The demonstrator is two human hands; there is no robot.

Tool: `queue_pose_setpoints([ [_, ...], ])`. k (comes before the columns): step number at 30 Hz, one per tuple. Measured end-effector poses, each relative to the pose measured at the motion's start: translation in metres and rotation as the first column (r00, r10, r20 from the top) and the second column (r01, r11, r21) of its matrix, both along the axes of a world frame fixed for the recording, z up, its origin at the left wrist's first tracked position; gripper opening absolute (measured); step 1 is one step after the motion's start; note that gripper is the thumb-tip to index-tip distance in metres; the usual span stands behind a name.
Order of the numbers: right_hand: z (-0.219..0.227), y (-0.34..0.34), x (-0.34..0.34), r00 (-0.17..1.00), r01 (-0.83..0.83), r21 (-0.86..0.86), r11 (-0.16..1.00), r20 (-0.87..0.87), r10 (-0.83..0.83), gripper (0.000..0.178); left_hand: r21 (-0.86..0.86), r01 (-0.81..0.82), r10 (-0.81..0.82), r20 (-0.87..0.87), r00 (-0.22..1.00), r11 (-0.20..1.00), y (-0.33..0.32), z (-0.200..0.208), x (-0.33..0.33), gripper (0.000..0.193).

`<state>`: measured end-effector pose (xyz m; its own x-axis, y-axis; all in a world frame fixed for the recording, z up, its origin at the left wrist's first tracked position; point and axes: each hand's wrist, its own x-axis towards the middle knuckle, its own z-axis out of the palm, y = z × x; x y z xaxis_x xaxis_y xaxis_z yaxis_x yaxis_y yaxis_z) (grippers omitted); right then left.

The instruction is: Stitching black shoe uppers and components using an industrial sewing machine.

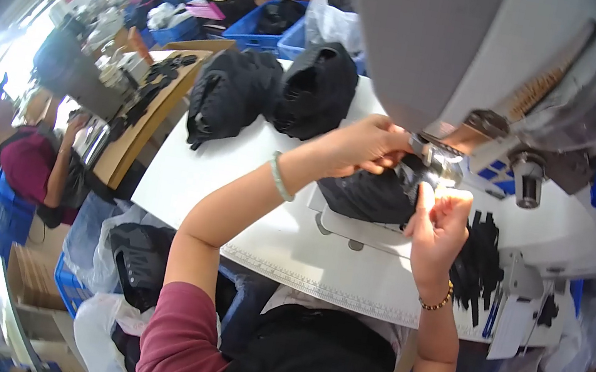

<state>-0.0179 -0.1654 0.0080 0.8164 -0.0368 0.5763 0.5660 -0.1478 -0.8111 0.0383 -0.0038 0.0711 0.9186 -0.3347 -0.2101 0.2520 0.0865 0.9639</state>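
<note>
A black fabric piece point(367, 194), bulky and bag-like, lies bunched on the sewing machine's bed below its needle area. My left hand point(368, 149) is closed at its far side, fingertips pinching close by the presser foot. On the near right, my right hand point(438, 225) pinches the edge of the same piece between thumb and fingers. Over both hands looms the large grey head of the sewing machine point(433, 44). A bright lit spot hides the exact stitching point. Two more black bag-like pieces, one point(231, 94) beside another point(317, 89), rest on the table's far left.
The white table point(264, 204) has a ruler strip point(320, 291) along its near edge. Black straps point(479, 261) lie in a pile right of my right hand. Blue crates point(264, 29) stand beyond the table. A co-worker point(34, 152) sits at another machine on the left.
</note>
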Motion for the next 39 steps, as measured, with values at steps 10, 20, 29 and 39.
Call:
queue_pose_setpoints([
  [10,-0.003,0.014,-0.031,0.979,-0.199,-0.044,0.979,-0.059,0.196,0.024,0.425,0.059,-0.216,0.331,0.919,0.903,0.019,0.004,-0.025,0.027],
  [20,0.045,0.020,-0.021,0.742,-0.603,-0.205,0.771,-0.500,0.447,0.035,0.545,0.163,-0.446,0.439,0.780,0.822,0.080,0.026,-0.082,0.033],
  [29,0.056,0.026,-0.002,0.820,-0.557,-0.325,0.764,-0.362,0.444,0.026,0.468,-0.076,-0.229,0.560,0.796,0.880,0.090,0.005,-0.088,0.043],
  [39,0.020,0.020,-0.022,0.552,0.080,-0.663,0.744,0.651,0.521,0.017,0.140,-0.061,-0.017,0.500,0.866,0.988,0.083,-0.010,-0.096,0.032],
])
